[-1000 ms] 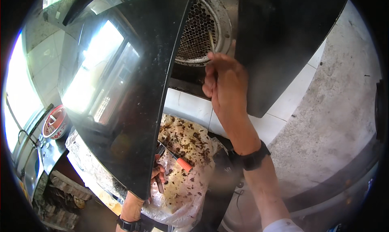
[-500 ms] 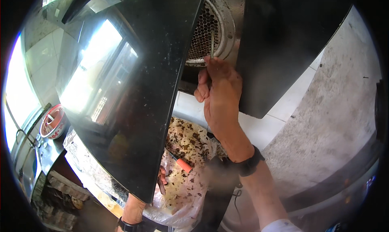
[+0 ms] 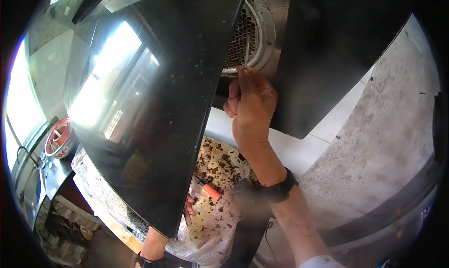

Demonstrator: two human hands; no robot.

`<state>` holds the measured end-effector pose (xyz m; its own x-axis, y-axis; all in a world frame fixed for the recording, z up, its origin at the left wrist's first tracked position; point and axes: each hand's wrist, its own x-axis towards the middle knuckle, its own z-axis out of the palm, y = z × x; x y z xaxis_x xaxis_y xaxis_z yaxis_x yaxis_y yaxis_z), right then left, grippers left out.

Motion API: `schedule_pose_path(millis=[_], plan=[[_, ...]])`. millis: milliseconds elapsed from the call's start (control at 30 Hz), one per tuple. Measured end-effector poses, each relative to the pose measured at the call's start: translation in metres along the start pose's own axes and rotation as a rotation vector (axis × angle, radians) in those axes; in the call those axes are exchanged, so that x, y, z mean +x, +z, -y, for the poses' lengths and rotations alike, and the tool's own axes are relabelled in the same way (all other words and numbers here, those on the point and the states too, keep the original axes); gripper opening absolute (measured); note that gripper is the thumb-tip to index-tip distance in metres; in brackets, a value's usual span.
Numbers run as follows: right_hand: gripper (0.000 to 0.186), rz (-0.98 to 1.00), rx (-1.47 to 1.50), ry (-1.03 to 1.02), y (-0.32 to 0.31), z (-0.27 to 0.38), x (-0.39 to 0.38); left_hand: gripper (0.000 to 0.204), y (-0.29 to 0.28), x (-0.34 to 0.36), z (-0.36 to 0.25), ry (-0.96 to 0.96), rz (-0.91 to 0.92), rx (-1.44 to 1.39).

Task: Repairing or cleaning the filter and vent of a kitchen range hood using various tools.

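My right hand (image 3: 252, 92) is raised, fingers pinched on a thin metal rod (image 3: 247, 53). The rod points up against a round honeycomb grille (image 3: 237, 46) inside a pale, grimy metal ring (image 3: 265, 43). A dark glossy panel (image 3: 173, 90) covers most of my left hand (image 3: 189, 205); only some curled fingers and the wrist show. Beside those fingers a narrow dark brown piece (image 3: 187, 218) sticks out, seemingly held, its rest hidden. Close by, a screwdriver with an orange-red handle (image 3: 212, 192) lies on plastic sheeting (image 3: 213, 240) strewn with dark, greasy crumbs.
Another dark panel (image 3: 327, 57) hangs right of the grille, beside white wall tiles (image 3: 299, 148) and a stained pale surface (image 3: 374, 141). At the far left, a red-and-white bowl (image 3: 61, 144) stands near a sink edge. A dark cable (image 3: 267, 240) hangs below.
The view has shifted slightly, and the panel's edge and grille sit a little further right. My right hand keeps its pinch on the rod at the grille. The left hand stays low behind the panel.
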<state>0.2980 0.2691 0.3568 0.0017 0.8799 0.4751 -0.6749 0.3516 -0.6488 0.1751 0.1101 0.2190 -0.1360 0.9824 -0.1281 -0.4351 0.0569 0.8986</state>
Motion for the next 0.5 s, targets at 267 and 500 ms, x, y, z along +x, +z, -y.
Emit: schedule_pose_path(millis=[267, 500], plan=[[0.017, 0.016, -1.124, -0.589, -0.010, 0.037, 0.025, 0.046, 0.020, 0.001, -0.002, 0.025, -0.018, 0.039], [0.009, 0.083, -1.641, -1.429, -0.034, 0.024, 0.015, 0.047, 0.022, 0.001, 0.002, 0.053, 0.005, 0.052]])
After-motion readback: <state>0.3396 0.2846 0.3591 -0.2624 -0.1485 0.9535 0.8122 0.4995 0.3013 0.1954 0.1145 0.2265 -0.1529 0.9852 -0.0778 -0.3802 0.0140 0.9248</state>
